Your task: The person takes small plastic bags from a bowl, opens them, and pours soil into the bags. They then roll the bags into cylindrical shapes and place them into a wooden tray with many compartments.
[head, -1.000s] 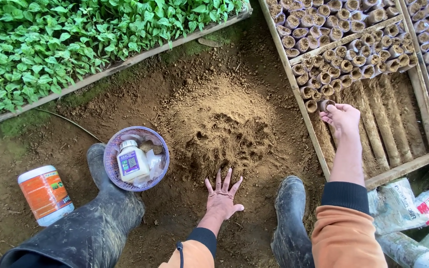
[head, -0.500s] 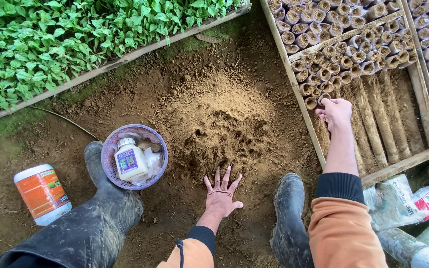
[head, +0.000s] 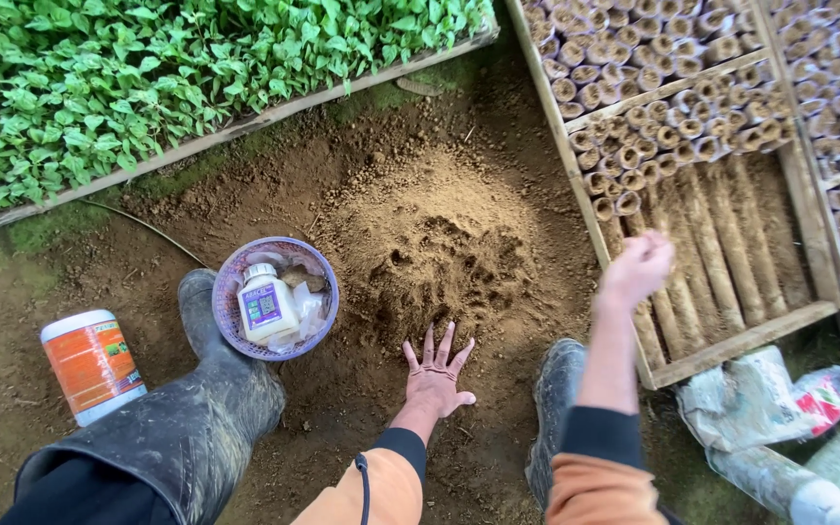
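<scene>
Left hand (head: pixel 437 374) spread flat, empty, on bare ground just below the loose soil pile (head: pixel 439 248). Right hand (head: pixel 637 268) blurred above the wooden tray (head: pixel 576 165), grip impossible to tell. Tray part-filled with upright soil-packed paper pots (head: pixel 673 107). Purple basket (head: pixel 233 321) with white bottle (head: pixel 266 304) beside left boot (head: pixel 216 389); orange-labelled jar (head: pixel 92 365) nearby.

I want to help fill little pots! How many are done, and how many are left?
Done: rows of soil-filled pots fill the wooden frame's far part. In hand: right hand hovers, blurred, by the newest pot; left hand rests at the soil pile. Left: the frame's near part.
</scene>
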